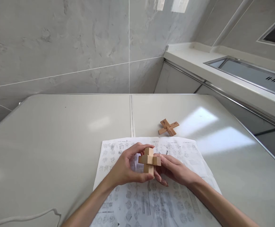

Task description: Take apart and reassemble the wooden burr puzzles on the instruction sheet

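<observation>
A light wooden burr puzzle (149,160), built of crossing square bars, is held between both hands above a printed sheet (132,195). My left hand (130,165) grips it from the left, thumb at its lower end and fingers at its upper end. From the right, my right hand (172,167) pinches a bar that sticks out; some of its fingers are hidden behind the puzzle. The sheet is covered with small line drawings of puzzle shapes. Beyond it lies a second wooden puzzle (168,127), a flat cross of darker slats with marks on them.
The white table (57,151) has a seam down its middle. A pale cord (24,218) lies at the front left. Behind stands a grey tiled wall (80,37). To the right runs a white counter (187,58) with an inset panel (251,74).
</observation>
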Tool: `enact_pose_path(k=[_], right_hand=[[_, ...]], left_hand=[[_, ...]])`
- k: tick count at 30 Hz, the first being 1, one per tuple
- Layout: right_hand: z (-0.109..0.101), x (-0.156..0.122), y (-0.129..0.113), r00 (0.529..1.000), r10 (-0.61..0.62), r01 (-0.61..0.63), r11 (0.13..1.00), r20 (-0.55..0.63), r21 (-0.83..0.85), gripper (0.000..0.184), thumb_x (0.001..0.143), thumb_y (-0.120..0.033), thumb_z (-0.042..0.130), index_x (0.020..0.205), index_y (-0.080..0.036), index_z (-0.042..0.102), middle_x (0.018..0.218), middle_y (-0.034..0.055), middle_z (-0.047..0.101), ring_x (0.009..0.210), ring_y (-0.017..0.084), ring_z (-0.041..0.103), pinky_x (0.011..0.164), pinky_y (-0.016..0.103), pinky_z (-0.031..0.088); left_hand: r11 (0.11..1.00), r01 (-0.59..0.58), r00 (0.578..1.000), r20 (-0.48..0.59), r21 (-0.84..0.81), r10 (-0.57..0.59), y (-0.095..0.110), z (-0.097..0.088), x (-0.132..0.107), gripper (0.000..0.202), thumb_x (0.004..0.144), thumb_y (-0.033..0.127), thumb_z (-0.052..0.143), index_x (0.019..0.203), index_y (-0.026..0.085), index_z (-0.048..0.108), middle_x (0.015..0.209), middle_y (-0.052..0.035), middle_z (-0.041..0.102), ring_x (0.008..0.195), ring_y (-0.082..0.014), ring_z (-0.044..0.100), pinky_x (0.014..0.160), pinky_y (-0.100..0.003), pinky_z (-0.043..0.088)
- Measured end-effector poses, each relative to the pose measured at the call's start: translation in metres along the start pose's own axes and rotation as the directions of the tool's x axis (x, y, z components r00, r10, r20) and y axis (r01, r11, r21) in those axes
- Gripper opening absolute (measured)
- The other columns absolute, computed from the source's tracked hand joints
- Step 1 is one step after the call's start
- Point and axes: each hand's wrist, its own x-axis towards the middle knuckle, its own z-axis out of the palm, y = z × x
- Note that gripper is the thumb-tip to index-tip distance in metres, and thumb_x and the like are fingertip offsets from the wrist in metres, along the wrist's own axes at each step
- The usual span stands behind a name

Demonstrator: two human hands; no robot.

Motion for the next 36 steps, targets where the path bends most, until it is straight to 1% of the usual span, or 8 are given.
enact_pose_path(k=[3,6,10,18,24,27,31,36], right_hand=[[-0.001,0.001,0.002,0.994,-0.016,0.019,0.999,-0.105,0.031,0.037,0.109,-0.049,0.045,0.097,-0.018,0.059,0.076,0.0007,0.061,0.055,0.010,0.053,0.053,0.023,0.043],[-0.001,0.003,0.003,0.990,-0.018,0.026,0.998,-0.140,0.056,0.035,0.108,-0.050,0.048,0.101,-0.018,0.059,0.073,-0.0014,0.059,0.052,0.009,0.051,0.051,0.022,0.040],[-0.002,0.004,0.003,0.990,0.002,0.008,0.997,-0.144,0.072,0.036,0.107,-0.052,0.050,0.100,-0.018,0.059,0.073,-0.0016,0.058,0.050,0.008,0.050,0.049,0.022,0.039],[-0.003,0.003,0.002,0.995,-0.007,0.018,0.994,-0.100,0.109,0.032,0.107,-0.052,0.051,0.108,-0.020,0.055,0.073,-0.0017,0.062,0.049,0.008,0.050,0.049,0.020,0.039],[-0.001,0.003,0.004,0.992,-0.038,0.051,0.992,-0.118,0.113,0.028,0.107,-0.051,0.052,0.101,-0.023,0.051,0.070,-0.0033,0.061,0.046,0.007,0.043,0.047,0.020,0.034],[0.001,0.003,0.005,0.992,-0.047,0.062,0.990,-0.120,0.127,0.027,0.108,-0.049,0.051,0.099,-0.023,0.050,0.068,-0.0046,0.059,0.045,0.006,0.039,0.047,0.019,0.033],[0.002,0.003,0.006,0.992,-0.030,0.047,0.989,-0.122,0.138,0.026,0.109,-0.048,0.048,0.099,-0.024,0.049,0.067,-0.0052,0.057,0.046,0.007,0.039,0.047,0.019,0.031],[0.000,0.002,0.008,0.990,-0.010,0.028,0.992,-0.141,0.125,0.027,0.108,-0.050,0.050,0.100,-0.024,0.048,0.065,-0.0057,0.055,0.046,0.007,0.037,0.047,0.019,0.031]], left_hand=[[0.998,0.000,0.998,-0.065,0.059,0.004,0.000,0.002,0.000,0.069,0.067,0.037,0.093,0.132,0.035,0.067,0.109,-0.0044,0.065,0.102,-0.0249,0.063,0.093,-0.039,0.052],[0.989,-0.029,0.991,-0.127,0.144,0.047,0.002,0.004,0.000,0.067,0.066,0.038,0.094,0.128,0.034,0.069,0.106,-0.0037,0.066,0.099,-0.0240,0.063,0.090,-0.039,0.053],[0.976,-0.067,0.983,-0.155,0.209,0.101,0.003,0.005,0.000,0.066,0.065,0.039,0.095,0.126,0.033,0.069,0.102,-0.0026,0.066,0.094,-0.0222,0.063,0.088,-0.038,0.053],[0.966,-0.083,0.983,-0.138,0.245,0.120,0.000,0.007,0.001,0.069,0.065,0.043,0.095,0.127,0.030,0.069,0.105,-0.0049,0.067,0.094,-0.0230,0.064,0.084,-0.037,0.054],[0.951,-0.096,0.980,-0.142,0.295,0.143,0.001,0.008,0.001,0.067,0.065,0.047,0.094,0.124,0.028,0.069,0.097,-0.0033,0.070,0.086,-0.0210,0.064,0.078,-0.034,0.053],[0.941,-0.123,0.968,-0.173,0.314,0.184,0.002,0.009,0.000,0.066,0.064,0.049,0.094,0.120,0.026,0.070,0.091,-0.0021,0.070,0.081,-0.0196,0.063,0.076,-0.033,0.053],[0.923,-0.176,0.939,-0.223,0.342,0.262,0.002,0.013,0.000,0.063,0.063,0.051,0.092,0.116,0.024,0.071,0.086,-0.0022,0.070,0.077,-0.0192,0.063,0.073,-0.033,0.054],[0.899,-0.212,0.915,-0.245,0.384,0.321,0.000,0.014,-0.001,0.063,0.061,0.046,0.094,0.116,0.023,0.072,0.086,-0.0029,0.072,0.077,-0.0196,0.065,0.072,-0.033,0.055]])
